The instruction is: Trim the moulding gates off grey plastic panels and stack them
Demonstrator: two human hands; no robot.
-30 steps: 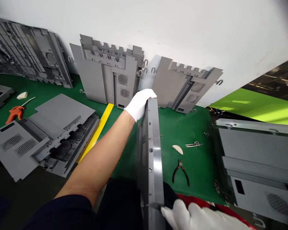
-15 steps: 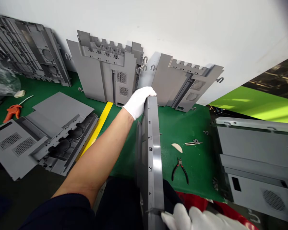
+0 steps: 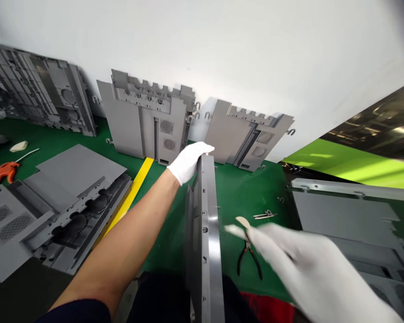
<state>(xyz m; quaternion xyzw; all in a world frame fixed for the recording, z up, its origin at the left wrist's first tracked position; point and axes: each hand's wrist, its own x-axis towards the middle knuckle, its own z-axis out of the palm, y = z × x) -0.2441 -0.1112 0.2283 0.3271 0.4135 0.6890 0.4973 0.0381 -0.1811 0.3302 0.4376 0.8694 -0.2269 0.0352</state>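
Note:
A grey plastic panel (image 3: 207, 251) stands on edge in front of me, its narrow side with small slots turned up toward me. My left hand (image 3: 189, 162), in a white glove, grips the panel's far end with fingers closed over the corner. To the right of the panel, my gloved right hand (image 3: 289, 255) is raised above the table and smeared by motion. Its fingers look curled, with the front ones pinched; what they hold is not clear. Below its fingertips lie black-handled cutting pliers (image 3: 249, 262) and a pale half-round piece (image 3: 243, 222).
Grey moulded panels (image 3: 128, 125) lean on the white wall, another panel (image 3: 234, 134) beside them. Another panel (image 3: 81, 175) lies left across yellow tape (image 3: 139, 181). An orange-handled tool (image 3: 5, 172) lies far left. Small metal tools (image 3: 265, 215) rest on the green table. More panels (image 3: 343, 215) are at right.
My right hand has risen from the panel's near end to the right, above the pliers. A thin dark tip at its fingers no longer shows. My left hand keeps its grip; the view has tilted up.

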